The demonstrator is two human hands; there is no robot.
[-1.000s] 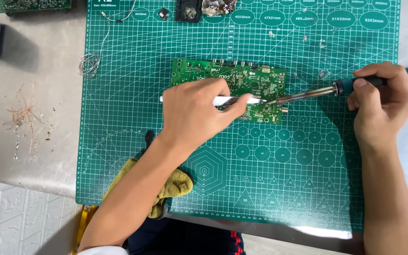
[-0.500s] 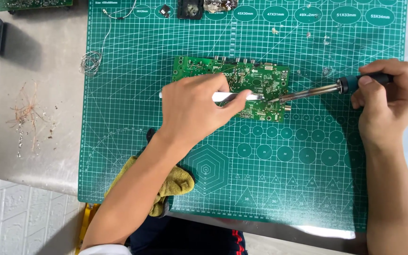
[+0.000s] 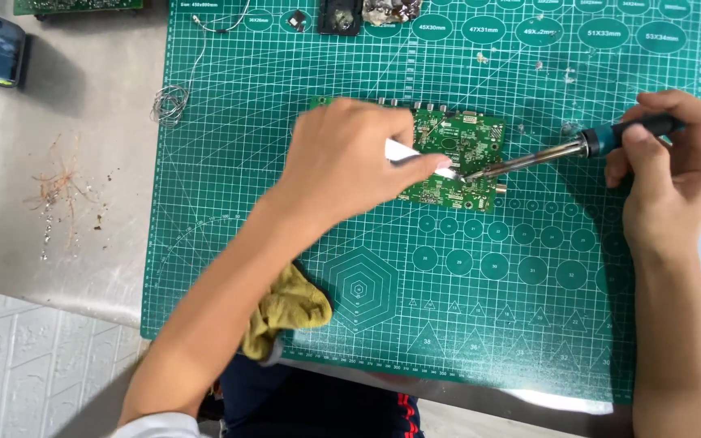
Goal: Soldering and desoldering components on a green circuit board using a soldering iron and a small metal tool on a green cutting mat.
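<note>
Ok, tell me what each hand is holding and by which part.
The right hand holds a soldering iron by its teal handle. The left hand pinches a slim white tool near its tip, over the green circuit board.

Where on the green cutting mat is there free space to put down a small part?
Free: the cutting mat below the circuit board, between the two forearms, and its left strip between the solder wire coil and the yellow rag. Crowded: the board, where the left hand and soldering iron in the right hand meet.
</note>
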